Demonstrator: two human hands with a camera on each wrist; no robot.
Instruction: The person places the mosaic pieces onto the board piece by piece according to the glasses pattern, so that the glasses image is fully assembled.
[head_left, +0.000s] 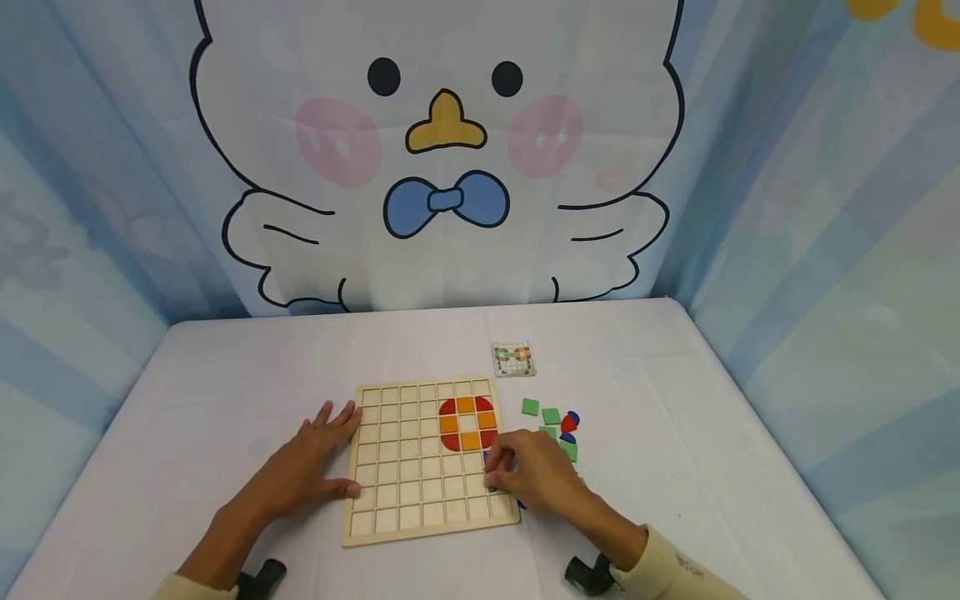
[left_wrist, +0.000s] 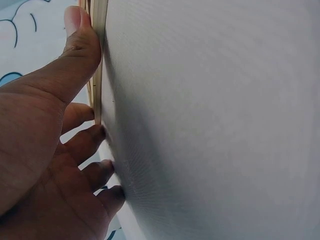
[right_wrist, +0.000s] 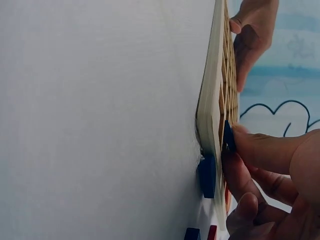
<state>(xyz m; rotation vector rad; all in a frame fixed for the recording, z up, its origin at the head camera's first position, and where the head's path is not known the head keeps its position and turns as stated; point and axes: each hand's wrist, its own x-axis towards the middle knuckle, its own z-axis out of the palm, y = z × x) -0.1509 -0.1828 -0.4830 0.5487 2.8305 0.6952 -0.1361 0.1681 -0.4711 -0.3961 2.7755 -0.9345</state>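
A wooden grid board [head_left: 409, 494] lies on the white table, with red and orange tiles [head_left: 466, 405] set in a ring at its upper right. My left hand [head_left: 309, 462] has its fingers spread along the board's left edge, the thumb [left_wrist: 82, 42] touching the rim. Over the right-hand columns, my right hand [head_left: 536, 471] pinches a small blue tile [right_wrist: 229, 136] between thumb and finger. That tile stands on edge close to the grid in the right wrist view. Another blue piece [right_wrist: 207, 176] sits beside the board's rim.
Several loose green tiles [head_left: 530, 407], along with red pieces [head_left: 568, 424] and blue pieces, lie right of the board, partly behind my right hand. Behind the board's top right corner is a small pattern card [head_left: 513, 359]. A printed curtain [head_left: 450, 275] hangs behind the table.
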